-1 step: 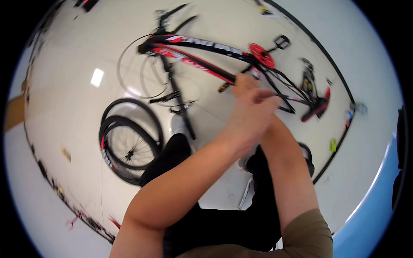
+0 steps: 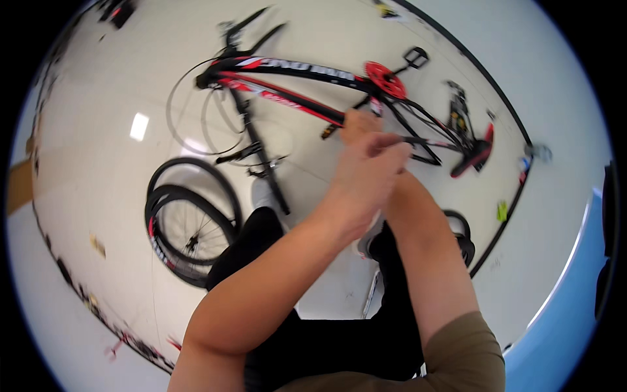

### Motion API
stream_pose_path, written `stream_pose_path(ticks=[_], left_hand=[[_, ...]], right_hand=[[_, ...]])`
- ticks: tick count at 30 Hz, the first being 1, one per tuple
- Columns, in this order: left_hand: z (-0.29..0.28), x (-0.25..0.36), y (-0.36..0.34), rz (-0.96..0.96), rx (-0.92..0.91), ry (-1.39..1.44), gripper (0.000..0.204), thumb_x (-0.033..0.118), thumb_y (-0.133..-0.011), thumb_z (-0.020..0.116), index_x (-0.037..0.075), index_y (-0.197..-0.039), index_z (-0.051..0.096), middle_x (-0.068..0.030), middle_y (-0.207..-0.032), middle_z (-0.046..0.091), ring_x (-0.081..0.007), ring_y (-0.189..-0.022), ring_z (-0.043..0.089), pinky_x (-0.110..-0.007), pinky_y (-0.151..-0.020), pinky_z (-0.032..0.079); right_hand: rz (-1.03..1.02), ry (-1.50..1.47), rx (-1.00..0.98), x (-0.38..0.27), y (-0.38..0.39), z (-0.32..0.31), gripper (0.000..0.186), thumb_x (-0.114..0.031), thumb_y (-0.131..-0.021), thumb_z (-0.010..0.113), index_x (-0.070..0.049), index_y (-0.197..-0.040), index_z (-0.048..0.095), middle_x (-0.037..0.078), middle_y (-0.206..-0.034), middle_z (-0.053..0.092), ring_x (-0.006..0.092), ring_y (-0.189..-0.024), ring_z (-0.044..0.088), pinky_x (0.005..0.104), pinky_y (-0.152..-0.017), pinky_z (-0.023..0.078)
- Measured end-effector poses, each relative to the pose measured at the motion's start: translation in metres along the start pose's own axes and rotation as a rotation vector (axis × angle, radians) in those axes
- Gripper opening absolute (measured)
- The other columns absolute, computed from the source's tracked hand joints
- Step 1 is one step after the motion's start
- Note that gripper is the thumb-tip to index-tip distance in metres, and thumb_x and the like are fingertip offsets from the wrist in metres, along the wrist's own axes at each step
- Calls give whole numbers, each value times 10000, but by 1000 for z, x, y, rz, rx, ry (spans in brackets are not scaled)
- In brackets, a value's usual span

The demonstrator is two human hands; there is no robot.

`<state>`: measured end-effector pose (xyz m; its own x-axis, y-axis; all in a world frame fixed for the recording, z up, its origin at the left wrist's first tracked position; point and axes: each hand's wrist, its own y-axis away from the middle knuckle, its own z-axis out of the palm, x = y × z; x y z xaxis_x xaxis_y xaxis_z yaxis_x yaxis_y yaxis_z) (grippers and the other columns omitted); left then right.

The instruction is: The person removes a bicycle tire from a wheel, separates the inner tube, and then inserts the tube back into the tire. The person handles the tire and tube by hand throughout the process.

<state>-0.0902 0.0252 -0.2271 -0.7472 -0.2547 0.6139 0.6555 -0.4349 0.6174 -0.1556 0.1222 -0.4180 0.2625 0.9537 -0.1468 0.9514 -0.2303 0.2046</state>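
The red-and-black bicycle (image 2: pixel 336 73) spans the frame's upper middle; it looks stiff, bulky and smooth, probably best held by its lower tube (image 2: pixel 290 100), where the right hand (image 2: pixel 360 122) reaches. The left hand (image 2: pixel 369 171) crosses in front, fingers curled; blur hides whether either grip pinches anything. Bicycle and hands sit slightly farther left than earlier.

Large white lettering (image 2: pixel 307 67) marks the black bicycle down tube (image 2: pixel 294 73); smaller lettering, the red-and-black top tube (image 2: pixel 284 100); more, a wheel rim (image 2: pixel 159 247). All blurred.
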Motion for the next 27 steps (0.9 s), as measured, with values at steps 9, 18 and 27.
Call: stream_pose_path(ticks=[9,18,27], left_hand=[[-6,12,-8,-67,9,7,436,272,-1014,569,-11,-1342,521,-167,-1241,651,-242,-1122,618,-419,-1003,488],[20,3,-13,-115,-24,-58,420,234,-1022,570,-20,-1352,513,-169,-1215,652,-248,-1084,645,-417,-998,508],[-30,-43,-8,126,141,-461,519,314,-971,628,35,-1392,508,-106,-1142,681,-199,-1021,631,-382,-915,511]], right_hand=[[127,-53,75,18,-33,62,314,-237,-951,517,-137,-1186,699,142,-1169,667,332,-1185,556,616,-1053,305],[171,-99,354,-37,68,63,454,-410,-922,532,-100,-1238,633,213,-1348,521,390,-1343,405,624,-1133,239],[460,-910,4,-44,225,-8,491,-153,-778,659,-26,-1252,625,216,-1169,652,389,-1119,614,488,-990,467]])
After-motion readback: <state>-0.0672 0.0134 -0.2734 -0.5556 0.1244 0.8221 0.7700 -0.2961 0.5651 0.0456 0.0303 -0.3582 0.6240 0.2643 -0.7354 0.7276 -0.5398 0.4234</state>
